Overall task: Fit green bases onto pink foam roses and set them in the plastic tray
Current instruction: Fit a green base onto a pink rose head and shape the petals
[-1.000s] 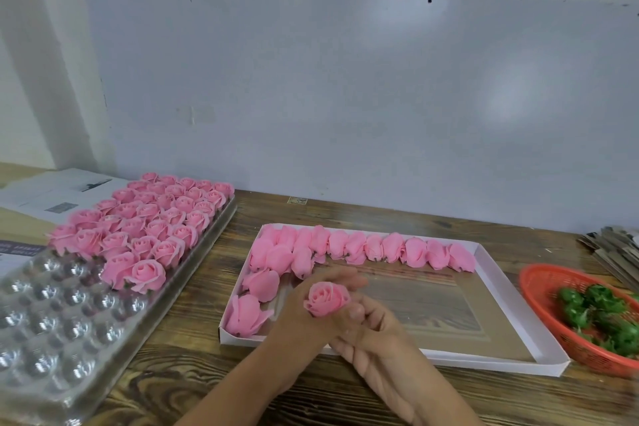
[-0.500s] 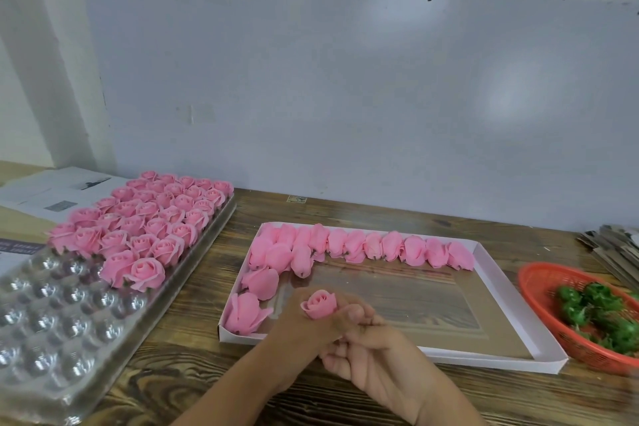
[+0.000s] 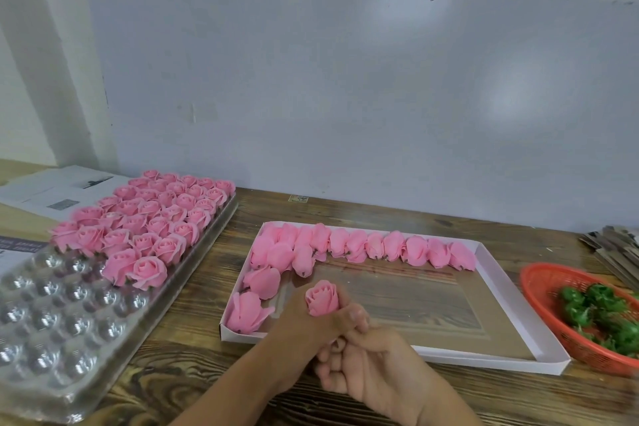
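Note:
My left hand (image 3: 297, 323) grips a pink foam rose (image 3: 322, 297) upright over the near edge of the white box (image 3: 503, 278). My right hand (image 3: 371, 367) sits just below it, fingers curled against the rose's underside. Whatever is under the rose is hidden by the fingers. The clear plastic tray (image 3: 52, 322) lies at the left, its far half filled with several finished roses (image 3: 148, 221) and its near cups bare. Green bases (image 3: 603, 313) lie in the red basket (image 3: 541, 275) at the right.
Several loose pink roses (image 3: 356, 245) lie along the far and left sides of the white box. Printed papers (image 3: 58, 187) lie at the far left, and a stack of flat card pieces (image 3: 619, 249) at the far right. A white board covers the wall behind.
The rose has turned from facing me to standing upright and sits a little lower. My right fingers have curled up tighter beneath it.

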